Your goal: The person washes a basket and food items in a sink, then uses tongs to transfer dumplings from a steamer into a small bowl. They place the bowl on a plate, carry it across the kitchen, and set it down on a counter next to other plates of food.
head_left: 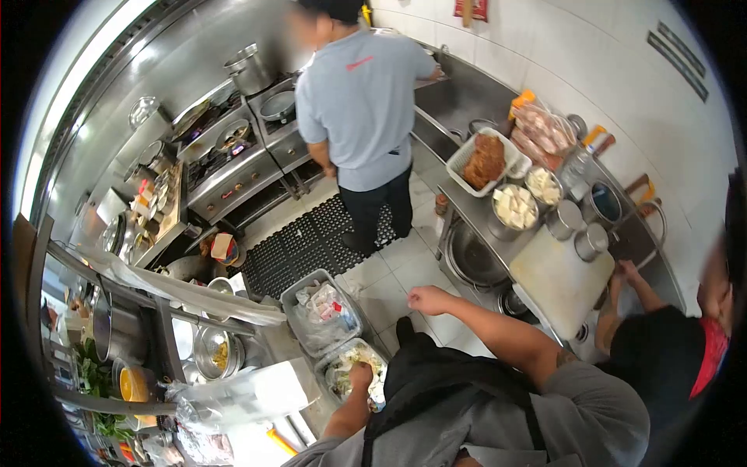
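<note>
My left hand (pixel 360 377) is low over a grey bin (pixel 320 366) with food scraps (pixel 342 373) in it. Its fingers are curled in, and I cannot make out what they hold, if anything. Beside that bin stands a second grey bin (pixel 289 300) with crumpled plastic and wrappers (pixel 325 305). My right hand (pixel 430 300) is raised in front of me above the tiled floor, loosely closed, with nothing visible in it. It touches no surface.
Ahead, a person in a grey shirt (pixel 362 109) stands on a black mat (pixel 299 245) between stoves (pixel 241 171) and sink (pixel 467 93). At right, another person's hands (pixel 622 284) are near a cutting board (pixel 564 272). A plastic-covered counter (pixel 257 389) lies left.
</note>
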A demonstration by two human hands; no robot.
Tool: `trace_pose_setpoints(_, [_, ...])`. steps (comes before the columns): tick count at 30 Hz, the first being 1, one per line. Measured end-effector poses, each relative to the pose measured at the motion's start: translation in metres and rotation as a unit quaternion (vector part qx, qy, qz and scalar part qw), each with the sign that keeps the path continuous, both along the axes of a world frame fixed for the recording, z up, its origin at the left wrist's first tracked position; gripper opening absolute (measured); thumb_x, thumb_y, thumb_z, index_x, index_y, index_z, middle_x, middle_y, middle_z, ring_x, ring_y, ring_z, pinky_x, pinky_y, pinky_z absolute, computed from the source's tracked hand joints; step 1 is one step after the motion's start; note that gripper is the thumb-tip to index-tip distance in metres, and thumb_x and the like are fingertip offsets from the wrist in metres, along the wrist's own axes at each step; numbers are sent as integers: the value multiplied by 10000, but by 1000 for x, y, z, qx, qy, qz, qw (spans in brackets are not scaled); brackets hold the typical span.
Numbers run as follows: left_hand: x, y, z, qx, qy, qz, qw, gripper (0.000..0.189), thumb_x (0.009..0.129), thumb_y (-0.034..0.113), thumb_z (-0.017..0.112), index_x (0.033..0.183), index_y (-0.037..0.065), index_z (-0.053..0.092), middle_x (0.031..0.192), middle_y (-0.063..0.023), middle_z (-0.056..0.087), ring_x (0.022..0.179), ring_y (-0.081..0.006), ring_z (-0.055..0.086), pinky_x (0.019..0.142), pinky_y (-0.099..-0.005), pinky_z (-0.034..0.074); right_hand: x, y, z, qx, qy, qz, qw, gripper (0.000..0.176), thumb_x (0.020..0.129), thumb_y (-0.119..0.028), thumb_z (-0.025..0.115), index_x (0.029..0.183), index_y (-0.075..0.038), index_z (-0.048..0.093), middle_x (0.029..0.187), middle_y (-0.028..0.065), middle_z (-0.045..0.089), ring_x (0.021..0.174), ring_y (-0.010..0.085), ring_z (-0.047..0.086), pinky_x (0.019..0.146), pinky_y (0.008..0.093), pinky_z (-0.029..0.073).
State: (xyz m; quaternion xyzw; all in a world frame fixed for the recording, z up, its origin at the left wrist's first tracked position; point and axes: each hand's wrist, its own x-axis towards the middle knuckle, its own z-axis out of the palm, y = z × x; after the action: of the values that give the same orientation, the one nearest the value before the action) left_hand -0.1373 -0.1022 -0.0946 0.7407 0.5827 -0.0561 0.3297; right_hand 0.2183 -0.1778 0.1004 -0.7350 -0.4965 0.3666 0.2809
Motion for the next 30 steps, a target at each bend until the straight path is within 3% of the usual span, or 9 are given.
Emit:
trace_pose_setpoints(6, [94,133,24,54,-78,31,995,333,812,291,551,994,60,707,969,-208,687,946,-388,648,846,-461,504,43,89,96,38,58,7,998,291,895,-292,615,1025,-33,632,943,118,674,861,235,636,765,356,496])
trace_pose_setpoints(9, [144,198,61,40,-141,32,989,327,816,289,577,1011,57,701,1000,-188,690,962,-368,651,855,-440,508,80,106,98,-42,24,5,999,263,892,-273,626,970,-22,629,914,107,659,804,206,611,722,342,484])
trace_pose_setpoints(12, [180,271,69,12,-163,-62,985,333,835,309,590,1002,38,689,972,-182,696,930,-341,659,837,-396,509,114,118,105,-28,37,-5,999,251,891,-252,630,991,-22,635,931,103,661,836,199,613,747,338,483])
trace_pose_setpoints(14, [189,308,76,-12,-91,-104,990,372,850,346,552,1039,59,693,1026,-208,680,998,-364,641,888,-411,493,137,127,86,20,45,-10,999,244,898,-241,623,1010,-25,638,929,99,660,839,194,611,758,334,481])
trace_pose_setpoints(17, [197,375,60,-12,-14,-143,990,431,863,390,489,1052,59,689,1086,-235,654,1049,-406,611,932,-448,474,162,166,111,-31,84,-70,994,270,893,-243,619,1067,-38,637,913,93,652,816,167,598,745,312,485])
trace_pose_setpoints(20, [190,412,47,-43,51,-107,992,438,855,389,485,1047,53,689,1109,-240,644,1048,-408,610,935,-455,471,199,220,86,-68,155,-66,983,276,888,-229,631,1084,-34,630,927,70,640,838,139,580,758,293,477])
trace_pose_setpoints(22, [184,428,47,-7,35,-108,994,428,849,384,502,1004,37,699,1062,-238,660,1019,-401,622,899,-457,487,214,282,106,-40,139,-9,989,287,920,-244,608,1112,-31,609,967,54,658,903,171,609,809,311,481])
trace_pose_setpoints(26, [180,464,47,30,-3,73,997,313,853,281,525,951,40,700,1005,-228,671,954,-410,633,861,-477,496,214,409,137,-23,111,119,986,303,916,-248,611,1109,-13,603,1007,72,656,921,178,611,835,314,482])
trace_pose_setpoints(30, [187,520,53,109,-79,204,970,252,838,237,580,923,33,701,934,-211,684,877,-400,648,793,-468,507,192,550,78,39,158,115,980,388,874,-274,651,1158,-19,583,1037,101,664,945,202,630,836,338,494])
